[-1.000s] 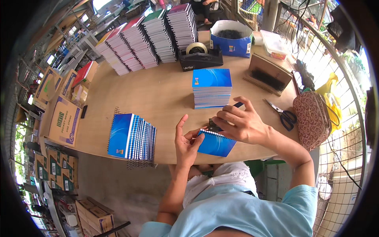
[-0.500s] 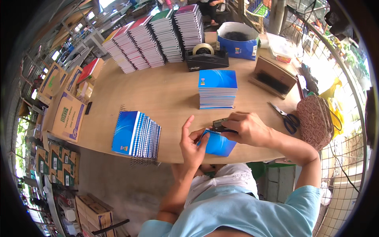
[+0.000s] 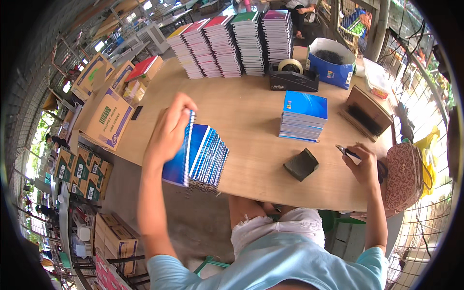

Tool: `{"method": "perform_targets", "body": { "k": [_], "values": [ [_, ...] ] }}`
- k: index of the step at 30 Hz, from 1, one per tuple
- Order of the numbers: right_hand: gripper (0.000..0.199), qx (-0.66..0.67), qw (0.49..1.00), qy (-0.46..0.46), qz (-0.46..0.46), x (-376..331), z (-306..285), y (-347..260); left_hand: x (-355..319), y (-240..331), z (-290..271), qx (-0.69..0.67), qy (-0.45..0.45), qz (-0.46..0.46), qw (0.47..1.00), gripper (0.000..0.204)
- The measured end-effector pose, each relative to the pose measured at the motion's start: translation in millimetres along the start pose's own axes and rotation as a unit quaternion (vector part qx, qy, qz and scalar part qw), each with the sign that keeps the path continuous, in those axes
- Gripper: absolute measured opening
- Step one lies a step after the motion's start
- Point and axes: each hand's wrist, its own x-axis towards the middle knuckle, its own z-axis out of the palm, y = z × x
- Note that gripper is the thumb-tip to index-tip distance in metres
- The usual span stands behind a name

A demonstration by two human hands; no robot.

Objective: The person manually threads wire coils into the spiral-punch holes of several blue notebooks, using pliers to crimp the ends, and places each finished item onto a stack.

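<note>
My left hand (image 3: 170, 126) grips a blue spiral notebook (image 3: 180, 155) by its top edge, held upright against a leaning row of blue spiral notebooks (image 3: 209, 157) at the table's near left edge. My right hand (image 3: 363, 166) rests at the table's right edge, closed on a small dark tool (image 3: 347, 152) whose kind I cannot make out. A dark wedge-shaped block (image 3: 301, 164) lies on the table between my hands. A flat stack of blue notebooks (image 3: 303, 117) stands beyond it.
Tall stacks of coloured notebooks (image 3: 232, 41) line the far edge. A black tape dispenser (image 3: 293, 77), a blue box (image 3: 331, 63) and a brown open box (image 3: 365, 113) sit at the back right. Cartons (image 3: 104, 118) lie to the left. A patterned bag (image 3: 405, 176) hangs at right.
My left hand carried the blue notebook from in front of me leftward to the leaning row. My right hand moved right, away from the notebook, still holding the small tool.
</note>
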Motion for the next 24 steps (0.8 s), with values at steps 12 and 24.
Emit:
{"method": "perform_targets", "body": {
  "k": [12,24],
  "values": [
    [0.043,-0.146,0.988,0.046,0.014,-53,44,61,11,-75,48,0.109,-0.178,0.049,0.977,0.008],
    [0.054,-0.013,0.996,-0.063,-0.054,-35,129,-45,-19,48,37,0.245,0.045,0.187,0.95,0.035]
  ]
}}
